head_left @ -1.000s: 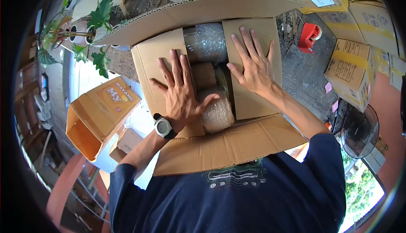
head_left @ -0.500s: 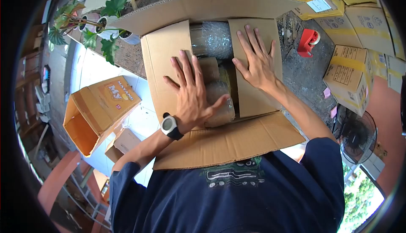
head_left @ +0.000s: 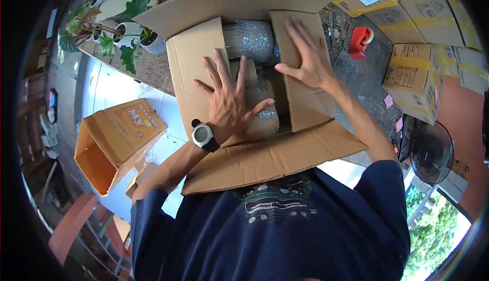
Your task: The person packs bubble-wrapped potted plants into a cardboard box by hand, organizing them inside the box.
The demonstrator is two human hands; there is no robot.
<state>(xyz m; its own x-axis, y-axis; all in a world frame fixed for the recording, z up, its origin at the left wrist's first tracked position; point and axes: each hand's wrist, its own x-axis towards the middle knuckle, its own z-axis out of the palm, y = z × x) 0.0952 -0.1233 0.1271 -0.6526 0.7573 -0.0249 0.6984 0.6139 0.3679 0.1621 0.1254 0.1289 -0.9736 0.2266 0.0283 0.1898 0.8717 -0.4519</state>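
Note:
A cardboard box (head_left: pixel 275 161) stands in front of me, its far and near flaps raised or folded outward. Its left flap (head_left: pixel 191 51) and right flap (head_left: pixel 309 110) lie inward, leaving a gap between them. Through that gap show bubble-wrapped items (head_left: pixel 249 40), at least one roughly cylindrical; what is inside the wrap I cannot make out. My left hand (head_left: pixel 227 100), fingers spread, lies over the left flap, its thumb reaching across the wrapped items. My right hand (head_left: pixel 311 64) rests on the right flap with fingers stretched out, slightly blurred. Neither hand grasps anything.
A red tape dispenser (head_left: pixel 360 43) sits on the worn table to the right, near taped cartons (head_left: pixel 411 79). Potted plants (head_left: pixel 127 34) line the left edge. Below left is an open carton (head_left: pixel 119 138); a black fan (head_left: pixel 430 151) stands at lower right.
The right flap has tilted, its inner edge shifting so the gap beside the wrapped items looks wider. My right hand has moved with it. The whole view has shifted slightly.

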